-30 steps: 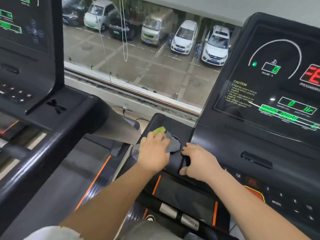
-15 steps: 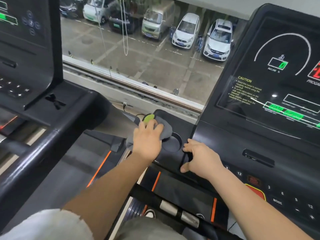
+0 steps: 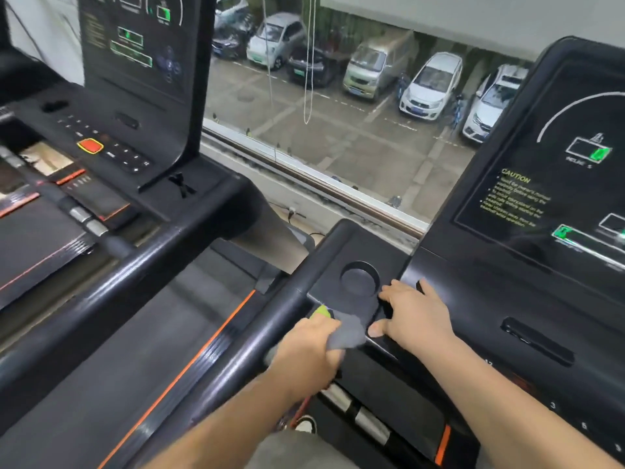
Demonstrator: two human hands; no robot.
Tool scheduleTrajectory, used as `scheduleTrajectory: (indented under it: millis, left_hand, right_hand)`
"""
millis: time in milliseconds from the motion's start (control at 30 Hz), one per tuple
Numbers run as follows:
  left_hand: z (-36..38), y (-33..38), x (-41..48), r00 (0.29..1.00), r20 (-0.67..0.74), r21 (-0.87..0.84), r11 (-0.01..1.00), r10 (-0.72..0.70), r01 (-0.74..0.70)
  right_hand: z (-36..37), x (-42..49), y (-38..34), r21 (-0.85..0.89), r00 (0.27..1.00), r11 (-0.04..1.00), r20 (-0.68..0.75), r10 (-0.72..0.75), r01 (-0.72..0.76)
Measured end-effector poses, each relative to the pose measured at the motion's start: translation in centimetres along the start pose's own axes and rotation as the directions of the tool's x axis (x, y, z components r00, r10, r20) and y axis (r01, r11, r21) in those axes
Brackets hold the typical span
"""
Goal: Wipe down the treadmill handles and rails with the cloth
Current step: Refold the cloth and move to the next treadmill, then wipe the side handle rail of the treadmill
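Observation:
My left hand (image 3: pixel 306 350) grips a grey cloth (image 3: pixel 348 330) with a green corner, at the near left edge of the treadmill's black console tray (image 3: pixel 338 252), where the left rail (image 3: pixel 216 370) joins it. The cloth lies just below the round cup holder (image 3: pixel 360 278). My right hand (image 3: pixel 411 313) rests on the tray to the right of the cup holder, fingers spread and touching the surface. The metal-banded front handle (image 3: pixel 362 418) runs below both hands.
The lit console screen (image 3: pixel 554 184) rises at the right. A second treadmill with its own console (image 3: pixel 135 62) and rail (image 3: pixel 111 286) stands to the left, its belt between the two machines. A window ahead looks down on parked cars.
My left hand has pulled the cloth back from the far left of the cup holder to the tray's near edge. My right hand stayed on the tray. The view turned left.

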State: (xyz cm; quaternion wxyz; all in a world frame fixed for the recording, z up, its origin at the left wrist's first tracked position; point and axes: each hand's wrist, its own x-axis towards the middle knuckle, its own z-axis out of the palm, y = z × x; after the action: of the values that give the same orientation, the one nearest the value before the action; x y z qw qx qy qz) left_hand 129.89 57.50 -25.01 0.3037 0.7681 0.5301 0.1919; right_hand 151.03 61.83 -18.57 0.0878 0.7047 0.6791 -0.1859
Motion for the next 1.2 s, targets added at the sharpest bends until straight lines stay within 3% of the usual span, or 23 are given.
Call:
scheduleTrajectory:
  millis: [100, 200, 267, 333, 400, 467, 600, 667, 767, 867, 933, 1000, 1100, 1167, 1200]
  left_hand:
    - [-2.4, 2.0, -1.5, 0.948, 0.133, -0.256, 0.914, -0.290, 0.316]
    - [-3.4, 4.2, -3.9, 0.868, 0.067, -0.591, 0.681, -0.492, 0.431]
    - [-3.2, 4.6, -5.2, 0.787, 0.001, -0.693, 0.567, -0.616, 0.446]
    - [-3.6, 5.5, -6.2, 0.731, -0.049, -0.745, 0.512, -0.680, 0.427]
    - [-4.4, 6.4, -6.6, 0.719, -0.085, -0.755, 0.515, -0.690, 0.405]
    - [-5.6, 7.5, -7.0, 0.747, -0.055, -0.771, 0.504, -0.662, 0.390]
    - [-6.9, 8.6, -7.2, 0.828, 0.117, -0.830, 0.404, -0.549, 0.385]
    - [-7.6, 8.4, -6.9, 0.857, 0.215, -0.873, 0.301, -0.469, 0.384]
    - [-8.9, 7.0, -6.7, 0.891, 0.336, -0.903, 0.164, -0.306, 0.397]
    - [-10.3, 5.5, -6.1, 0.878, 0.287, -0.850, 0.320, -0.383, 0.418]
    - [-11.1, 4.0, -5.6, 0.830, 0.121, -0.827, 0.407, -0.545, 0.388]
    - [-11.8, 2.2, -5.7, 0.772, -0.036, -0.772, 0.508, -0.634, 0.382]
    - [-11.9, 0.3, -6.3, 0.734, -0.145, -0.694, 0.597, -0.664, 0.403]
    - [-11.5, -0.1, -5.9, 0.730, -0.197, -0.660, 0.639, -0.655, 0.395]
    - [-11.2, -0.3, -5.5, 0.729, -0.208, -0.647, 0.650, -0.652, 0.397]
  right_hand:
    - [0.3, -1.4, -0.7, -0.094, 0.993, 0.992, -0.062, -0.095, 0.089]
    - [1.5, -3.9, -2.4, 0.238, 0.976, 0.961, -0.200, -0.092, 0.139]
    - [2.8, -5.6, -3.6, 0.557, 0.982, 0.816, -0.174, -0.070, 0.156]
    - [3.9, -7.7, -5.4, 0.809, 0.992, 0.573, -0.093, -0.088, 0.127]
    - [4.3, -9.4, -7.1, 0.920, 0.986, 0.390, 0.037, -0.160, 0.028]
    - [4.7, -10.6, -8.2, 0.960, 0.964, 0.275, 0.114, -0.239, -0.046]
    - [3.6, -11.1, -9.0, 0.991, 0.971, 0.134, 0.057, -0.233, -0.026]
    - [2.3, -10.7, -9.0, 0.997, 0.979, 0.076, 0.007, -0.202, 0.009]
    - [2.0, -9.7, -9.7, 0.989, 0.994, 0.141, -0.017, -0.105, 0.032]
    - [2.9, -8.2, -11.7, 0.995, 0.995, 0.096, 0.023, 0.099, -0.033]
    - [2.4, -6.9, -12.5, 0.996, 0.967, 0.091, -0.024, 0.254, 0.001]
    - [0.6, -5.6, -12.6, 0.982, 0.913, 0.155, -0.160, 0.376, 0.108]
    - [-2.3, -3.4, -12.1, 0.844, 0.886, 0.493, -0.379, 0.268, 0.212]
    - [-3.0, -1.2, -12.3, 0.564, 0.867, 0.788, -0.492, 0.080, 0.247]
    - [-2.4, 0.0, -12.7, 0.385, 0.882, 0.892, -0.470, -0.033, 0.238]
